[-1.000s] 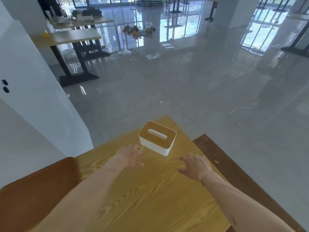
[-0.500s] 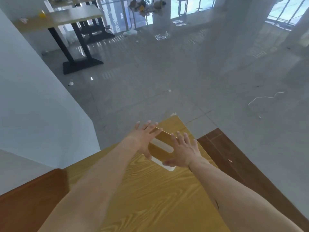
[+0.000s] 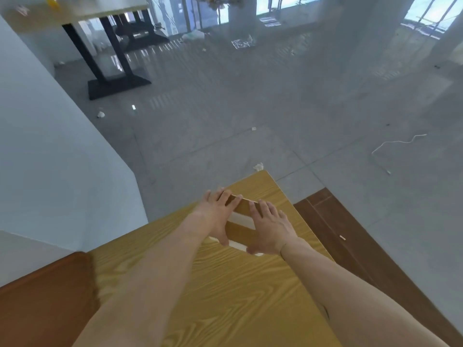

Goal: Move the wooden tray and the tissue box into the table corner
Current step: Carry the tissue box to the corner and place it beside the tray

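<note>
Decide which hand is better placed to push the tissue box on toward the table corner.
Neither clearly: the left hand and right hand both clasp the tissue box, one on each side. The corner lies just beyond, so pushing with both seems best.

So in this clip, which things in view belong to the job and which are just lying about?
Job:
tissue box, held between both hands
left hand
right hand
table, far corner ahead of the box
The wooden tray is not in view.

Lying about:
bench
chair
cord on the floor
paper scraps
far table
</note>
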A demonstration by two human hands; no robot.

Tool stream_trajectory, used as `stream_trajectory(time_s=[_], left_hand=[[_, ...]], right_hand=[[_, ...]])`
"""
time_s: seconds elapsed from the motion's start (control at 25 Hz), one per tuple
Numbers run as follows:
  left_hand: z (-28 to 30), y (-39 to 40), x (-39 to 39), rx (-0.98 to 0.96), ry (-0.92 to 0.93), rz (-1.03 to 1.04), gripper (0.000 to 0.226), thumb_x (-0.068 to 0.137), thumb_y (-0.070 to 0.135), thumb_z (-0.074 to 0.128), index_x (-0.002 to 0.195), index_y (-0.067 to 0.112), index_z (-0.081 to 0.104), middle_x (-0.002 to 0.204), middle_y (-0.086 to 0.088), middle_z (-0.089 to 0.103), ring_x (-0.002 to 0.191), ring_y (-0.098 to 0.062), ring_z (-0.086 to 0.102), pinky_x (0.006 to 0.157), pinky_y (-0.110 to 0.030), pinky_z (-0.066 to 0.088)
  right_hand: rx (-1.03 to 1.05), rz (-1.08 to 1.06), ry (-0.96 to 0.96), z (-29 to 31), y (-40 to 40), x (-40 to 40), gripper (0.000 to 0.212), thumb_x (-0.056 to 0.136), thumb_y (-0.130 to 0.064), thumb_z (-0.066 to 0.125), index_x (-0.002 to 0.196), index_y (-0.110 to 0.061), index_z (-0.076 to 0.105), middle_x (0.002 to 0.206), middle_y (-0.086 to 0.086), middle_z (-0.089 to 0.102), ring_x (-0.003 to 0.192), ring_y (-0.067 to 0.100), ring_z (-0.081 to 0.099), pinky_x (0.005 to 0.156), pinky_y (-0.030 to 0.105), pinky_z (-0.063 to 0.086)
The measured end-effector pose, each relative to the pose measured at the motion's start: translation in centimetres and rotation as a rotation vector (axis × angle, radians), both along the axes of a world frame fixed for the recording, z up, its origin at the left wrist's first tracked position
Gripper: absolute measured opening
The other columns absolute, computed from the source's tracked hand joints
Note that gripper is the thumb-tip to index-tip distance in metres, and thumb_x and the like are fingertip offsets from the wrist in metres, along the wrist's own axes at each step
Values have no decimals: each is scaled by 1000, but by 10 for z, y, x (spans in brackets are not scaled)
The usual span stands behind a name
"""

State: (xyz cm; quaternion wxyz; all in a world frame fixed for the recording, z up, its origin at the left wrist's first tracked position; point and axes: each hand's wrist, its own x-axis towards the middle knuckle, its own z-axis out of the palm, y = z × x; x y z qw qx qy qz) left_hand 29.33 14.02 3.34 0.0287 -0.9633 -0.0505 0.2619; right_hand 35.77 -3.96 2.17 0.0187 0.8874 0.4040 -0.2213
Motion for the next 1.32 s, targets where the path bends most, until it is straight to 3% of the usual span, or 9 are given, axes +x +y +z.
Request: stream_trajectory(time_s=[0.16, 0.36, 0.68, 0.84, 1.04, 1.32], left_hand=[[-6, -31, -48, -39, -44, 133, 139, 62, 75, 73, 157, 26, -17, 166, -13, -1, 154, -34, -7, 124, -56, 4], [8, -67, -106, -24, -46, 324, 141, 62, 75, 70, 156, 25, -21, 166, -11, -7, 154, -33, -11, 123, -57, 0], [55, -133, -231, 6, -168, 644, 137, 59, 75, 71, 158, 27, -12, 164, -10, 0, 152, -36, 2, 122, -57, 6], [66, -165, -309, 58, -253, 806, 134, 58, 77, 66, 158, 27, -7, 161, -9, 8, 150, -33, 8, 122, -53, 10], [77, -197, -401, 132, -285, 968, 132, 58, 79, 67, 157, 26, -4, 157, -8, 12, 148, -32, 10, 124, -52, 9], [86, -229, -525, 186, -356, 1151, 131, 56, 78, 66, 157, 24, 3, 155, -7, 16, 147, -32, 14, 122, -52, 14]], right_hand=[[-38, 169, -29, 14, -16, -14, 131, 64, -50, 83, 156, -18, -5, 163, 11, 7, 148, 33, 7, 120, 46, 20], [-8, 341, -54, 38, -35, -44, 132, 65, -50, 84, 156, -21, -7, 164, 9, 4, 150, 31, 3, 121, 45, 15], [144, 697, -59, 73, -55, -114, 128, 68, -54, 78, 156, -23, -9, 166, 9, -2, 151, 29, -3, 121, 45, 10], [206, 902, -59, 83, -52, -166, 129, 66, -58, 77, 155, -22, -8, 165, 9, 0, 150, 30, -1, 120, 45, 10], [309, 1092, -18, 89, -46, -246, 125, 59, -56, 75, 153, -24, 1, 159, 6, 11, 145, 28, 8, 118, 44, 24], [334, 1305, 3, 93, -26, -366, 125, 59, -59, 75, 152, -23, 0, 157, 3, 9, 144, 27, 9, 117, 45, 23]])
